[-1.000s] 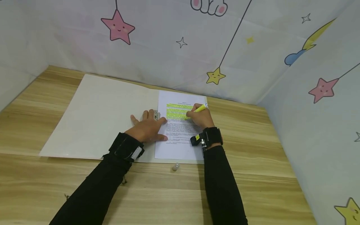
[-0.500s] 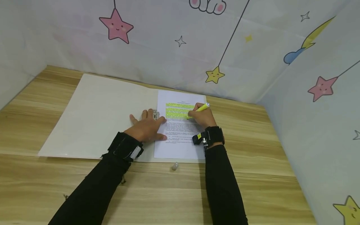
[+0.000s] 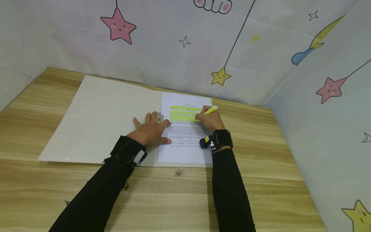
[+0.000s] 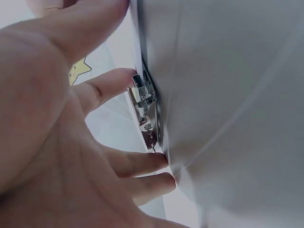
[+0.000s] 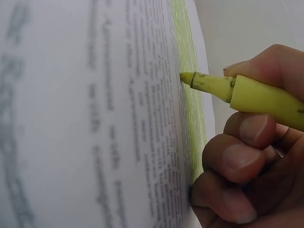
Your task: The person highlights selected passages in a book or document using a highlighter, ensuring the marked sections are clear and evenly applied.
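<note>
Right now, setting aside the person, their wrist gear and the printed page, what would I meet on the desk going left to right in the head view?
White folder cover, metal clip, small grey cap, yellow highlighter.

There are two hands (image 3: pixel 149 132) (image 3: pixel 213 120), one highlighter (image 3: pixel 211 110), one cap (image 3: pixel 180 170), one page (image 3: pixel 182 155), one folder (image 3: pixel 107 122) (four smiling stars (image 3: pixel 118 27) (image 3: pixel 221 76) (image 3: pixel 331 90) (image 3: pixel 359 214))

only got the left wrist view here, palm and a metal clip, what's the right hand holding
Observer: A yellow highlighter, gripped in the right hand.
Operator: how far down is the page marked
Observer: The upper text block on the page is yellow; the lines beneath it are unmarked.
Operator: anything loose on the table
Observer: A small grey cap-like piece lies on the table, just off the near edge of the open folder.
</note>
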The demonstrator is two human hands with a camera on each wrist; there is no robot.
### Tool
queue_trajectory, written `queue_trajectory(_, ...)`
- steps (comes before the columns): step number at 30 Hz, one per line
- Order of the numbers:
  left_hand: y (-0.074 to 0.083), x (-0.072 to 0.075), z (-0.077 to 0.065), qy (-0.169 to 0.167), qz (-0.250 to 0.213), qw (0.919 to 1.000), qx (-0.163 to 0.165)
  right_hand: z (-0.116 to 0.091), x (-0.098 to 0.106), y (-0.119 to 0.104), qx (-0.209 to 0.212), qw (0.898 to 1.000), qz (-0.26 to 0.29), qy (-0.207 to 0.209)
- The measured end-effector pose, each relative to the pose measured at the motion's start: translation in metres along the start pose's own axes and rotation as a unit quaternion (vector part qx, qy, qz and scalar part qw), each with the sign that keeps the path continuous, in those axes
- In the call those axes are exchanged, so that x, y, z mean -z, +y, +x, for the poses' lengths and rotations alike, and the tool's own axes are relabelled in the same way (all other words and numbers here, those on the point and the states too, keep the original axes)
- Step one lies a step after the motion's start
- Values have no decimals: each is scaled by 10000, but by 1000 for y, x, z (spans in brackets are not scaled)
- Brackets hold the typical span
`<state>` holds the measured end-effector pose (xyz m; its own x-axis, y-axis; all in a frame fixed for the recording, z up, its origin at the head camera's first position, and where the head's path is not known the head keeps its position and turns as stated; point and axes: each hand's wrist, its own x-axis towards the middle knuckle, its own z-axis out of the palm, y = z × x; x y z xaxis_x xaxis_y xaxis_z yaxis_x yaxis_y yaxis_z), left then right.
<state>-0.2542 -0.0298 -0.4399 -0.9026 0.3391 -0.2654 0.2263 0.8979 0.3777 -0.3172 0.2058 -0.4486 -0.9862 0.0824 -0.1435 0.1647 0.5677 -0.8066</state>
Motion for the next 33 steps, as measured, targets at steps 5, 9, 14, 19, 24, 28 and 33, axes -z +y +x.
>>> queue_trajectory(5, -1, -2, 2, -26, 2, 10000, -15, 0, 2, 2, -79, 10000, -14, -12)
queue_trajectory(9, -3, -2, 2, -11, 0, 10000, -57, 1, 2, 4, 5, 10000, -74, 38)
queue_trajectory(14, -2, 0, 1, 7, -3, 10000, -64, 0, 4, 4, 113, 9998, -167, 52)
queue_trajectory(19, 0, 0, 1, -21, 10, 10000, -48, 0, 9, 6, 152, 9994, -302, 34)
queue_trajectory(24, 2, 0, 1, -31, 11, 10000, -42, -1, 11, 7, 37, 9993, -373, 41)
queue_trajectory(28, 1, 0, 1, -39, 20, 10000, -23, -1, 11, 7, 6, 9993, -360, 59)
queue_trajectory(33, 1, 1, 0, -12, 33, 10000, -2, 0, 13, 7, 27, 9994, -342, 47)
